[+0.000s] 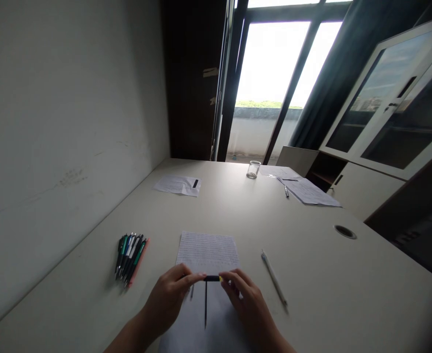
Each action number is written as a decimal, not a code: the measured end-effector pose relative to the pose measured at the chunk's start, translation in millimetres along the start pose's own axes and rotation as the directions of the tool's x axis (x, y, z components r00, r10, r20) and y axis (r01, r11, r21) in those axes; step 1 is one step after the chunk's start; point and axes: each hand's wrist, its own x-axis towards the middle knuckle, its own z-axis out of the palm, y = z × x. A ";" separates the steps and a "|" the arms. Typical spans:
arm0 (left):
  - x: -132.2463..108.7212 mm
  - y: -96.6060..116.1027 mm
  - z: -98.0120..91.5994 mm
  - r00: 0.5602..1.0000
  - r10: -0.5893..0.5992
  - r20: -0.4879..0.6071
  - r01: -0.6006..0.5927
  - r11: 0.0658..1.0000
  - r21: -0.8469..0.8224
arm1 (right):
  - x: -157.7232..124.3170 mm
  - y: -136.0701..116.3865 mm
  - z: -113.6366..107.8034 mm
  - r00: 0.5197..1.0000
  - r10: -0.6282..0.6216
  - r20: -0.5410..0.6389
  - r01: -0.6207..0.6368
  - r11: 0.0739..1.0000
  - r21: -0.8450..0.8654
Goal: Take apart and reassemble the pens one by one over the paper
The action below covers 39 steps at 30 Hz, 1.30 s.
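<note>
Over the sheets of paper, a short black pen barrel [212,278] is held level between my two hands. My left hand [170,291] pinches its left end with thumb and finger. At the other end, my right hand [248,296] pinches close to a small yellow part [221,278]. Below the barrel lies a thin dark pen refill [205,306], pointing toward me. A small slim piece [192,292] shows beside my left fingers, partly hidden. The lined, handwritten sheet [208,249] extends beyond my hands.
Several pens [131,257] lie bunched on the left. A white pen [274,277] rests right of my hand. Farther off are a glass jar [253,169], papers with a pen [307,190], and another sheet [175,185]. A cable hole [345,232] pierces the white table [230,211].
</note>
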 end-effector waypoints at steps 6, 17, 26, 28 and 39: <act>-1.6 -1.6 0.3 1.000 -0.023 0.008 0.023 1.000 0.006 | 1.4 1.2 -2.1 0.997 -0.046 -0.061 0.047 0.999 0.027; -1.9 -3.4 1.7 0.999 -0.032 0.001 0.032 0.999 0.009 | -0.2 0.4 -2.3 0.993 0.041 -0.107 -0.034 0.997 0.066; -2.4 -1.9 1.1 1.000 -0.027 0.005 0.027 1.000 -0.003 | -5.5 -0.1 -3.4 0.960 0.277 -0.051 -0.254 0.930 0.265; -2.2 -1.6 0.7 1.000 -0.025 0.004 0.025 1.000 -0.003 | -4.5 0.6 -4.1 0.950 0.310 -0.038 -0.286 0.911 0.298; -1.3 -0.1 0.4 1.000 -0.007 -0.012 0.007 1.000 -0.011 | 1.6 -5.0 -9.4 0.966 0.217 -0.138 -0.139 0.893 0.428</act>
